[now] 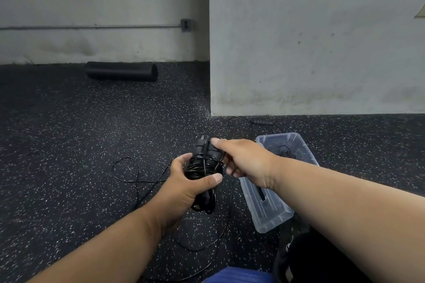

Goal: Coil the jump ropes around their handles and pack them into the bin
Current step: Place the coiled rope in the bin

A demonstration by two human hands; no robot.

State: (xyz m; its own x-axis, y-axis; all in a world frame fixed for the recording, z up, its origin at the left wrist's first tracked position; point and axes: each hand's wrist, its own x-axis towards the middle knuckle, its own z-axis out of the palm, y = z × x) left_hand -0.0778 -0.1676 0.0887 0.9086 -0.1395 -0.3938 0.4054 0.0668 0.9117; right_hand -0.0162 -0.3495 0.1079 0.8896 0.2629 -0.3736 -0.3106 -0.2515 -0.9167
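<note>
Jump rope [203, 163]: thin, glossy black coils.

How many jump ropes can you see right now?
2, maybe more. One rope is gripped by the left hand, the right hand winding it, slack trailing on the floor. Another lies in the bin. The arm hides part of the bin.

Black jump rope [205, 163] half-coiled around its handles, loose cord trailing on floor; clear plastic bin [273, 209] just right, holding another rope
</note>
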